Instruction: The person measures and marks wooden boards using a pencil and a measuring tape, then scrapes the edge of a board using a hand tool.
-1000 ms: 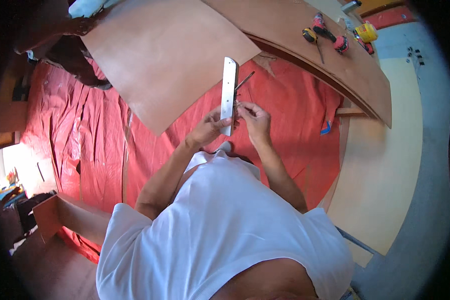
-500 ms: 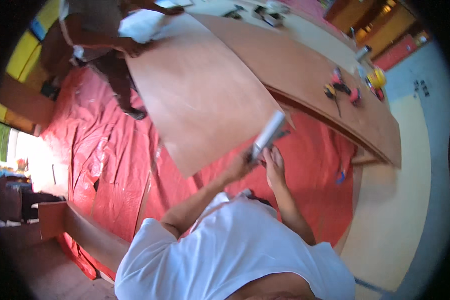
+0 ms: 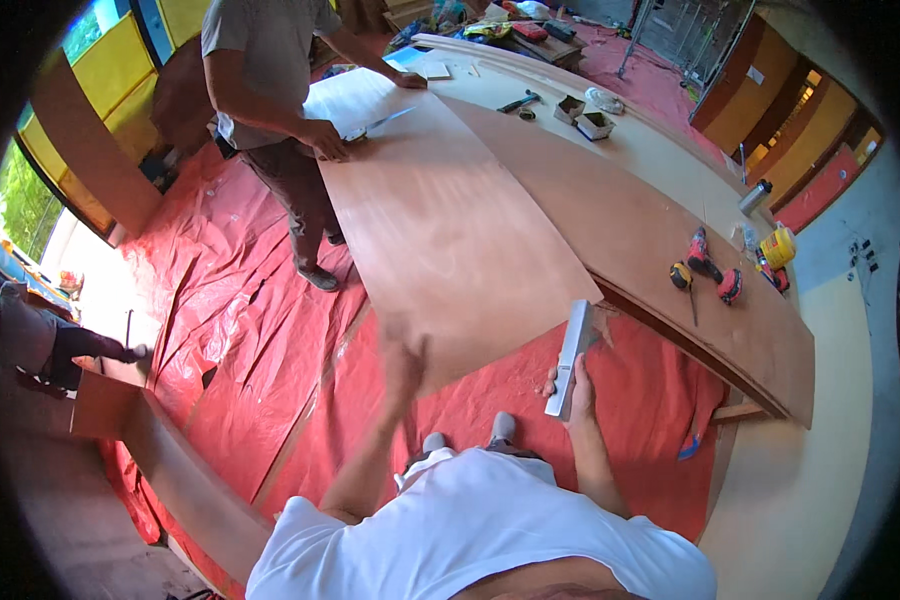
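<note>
Head view: red floor sheeting (image 3: 220,330) covers the floor from 6 to 10 o'clock. A long curved counter (image 3: 670,250) sweeps from 12 to 4 o'clock. A large brown plywood sheet (image 3: 450,230) lies on it, its near corner overhanging just ahead of my hands. A second person (image 3: 270,90) stands at 11 o'clock, both hands on the far end of the sheet. At 3 o'clock on the counter lie a red drill (image 3: 705,262), a yellow tape measure (image 3: 681,275) and a yellow container (image 3: 776,246).

My right hand (image 3: 575,385), at 5 o'clock from the sheet's corner, has its fingers wrapped around a flat metal ruler (image 3: 568,358), held upright. My left hand (image 3: 405,365), motion-blurred, is at the sheet's near edge; I cannot tell how its fingers stand.
</note>
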Motion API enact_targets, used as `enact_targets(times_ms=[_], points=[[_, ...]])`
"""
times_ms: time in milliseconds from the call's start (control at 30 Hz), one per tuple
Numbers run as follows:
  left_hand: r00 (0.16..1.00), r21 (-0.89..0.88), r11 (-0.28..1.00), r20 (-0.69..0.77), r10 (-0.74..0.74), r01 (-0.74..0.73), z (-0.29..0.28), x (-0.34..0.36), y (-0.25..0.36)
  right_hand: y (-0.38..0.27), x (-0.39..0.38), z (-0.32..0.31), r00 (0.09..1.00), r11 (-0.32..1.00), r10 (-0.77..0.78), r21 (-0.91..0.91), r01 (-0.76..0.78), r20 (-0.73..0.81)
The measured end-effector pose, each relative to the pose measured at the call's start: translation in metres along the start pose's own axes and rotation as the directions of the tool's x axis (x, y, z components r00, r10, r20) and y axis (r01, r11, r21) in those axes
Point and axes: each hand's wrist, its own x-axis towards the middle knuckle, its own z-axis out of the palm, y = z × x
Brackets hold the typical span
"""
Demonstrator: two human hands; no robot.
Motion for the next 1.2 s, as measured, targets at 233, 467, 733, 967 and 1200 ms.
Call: enact_targets(times_ms=[233,467,733,967,1200], points=[[0.504,-0.402,0.306,0.733,-0.457,0.863,0.01,0.011,0.008,-0.07,0.038,-0.012,0.996,0.971,-0.041,-0.231,0.058,0.078],[0.598,-0.564,0.239,0.795,-0.102,0.79,0.127,-0.024,0.027,-0.118,0.072,-0.054,0.993,0.958,-0.076,-0.27,0.099,0.096],[0.486,-0.362,0.382,0.819,-0.306,0.85,0.14,-0.029,0.11,-0.123,0.083,-0.097,0.994,0.941,0.099,-0.32,-0.108,-0.044],[0.391,0.034,0.629,0.756,-0.524,0.776,0.115,-0.065,0.039,-0.098,0.103,-0.093,0.983,0.874,0.185,-0.457,-0.166,-0.004],[0.455,-0.297,0.374,0.758,-0.467,0.879,0.089,-0.048,0.025,-0.059,0.13,-0.048,0.972,0.723,0.204,-0.687,-0.072,0.114]])
